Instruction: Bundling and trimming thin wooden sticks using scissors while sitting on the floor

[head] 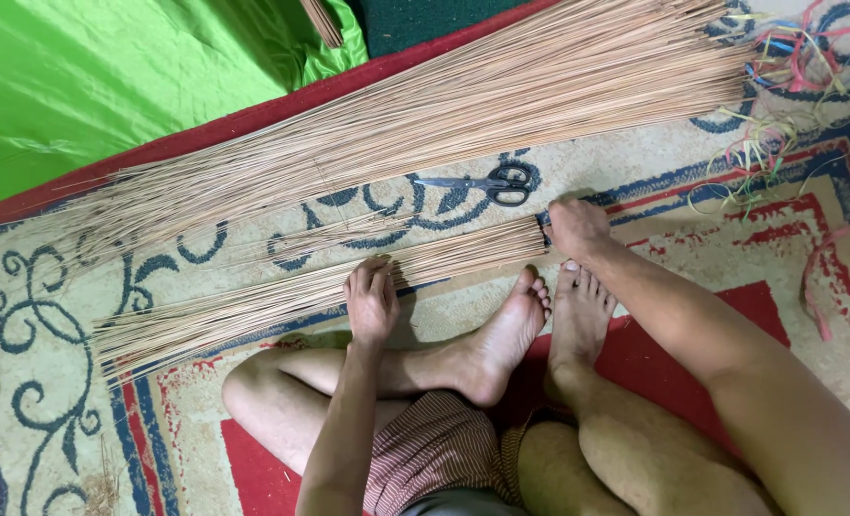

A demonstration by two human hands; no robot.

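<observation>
A small bundle of thin tan sticks (281,296) lies on the patterned carpet in front of my crossed legs. My left hand (371,298) rests palm down on its middle, fingers pressed over the sticks. My right hand (576,227) is closed around the bundle's right end, where a dark band seems to wrap it. Behind it a much larger sheaf of the same sticks (425,119) stretches diagonally from lower left to upper right. Black-handled scissors (487,182) lie between the two bundles, just beyond my right hand.
Loose coloured plastic strips (778,96) are scattered at the upper right. A bright green sheet (109,76) covers the upper left, past the carpet's red edge (253,119). My bare feet (539,325) sit close below the small bundle.
</observation>
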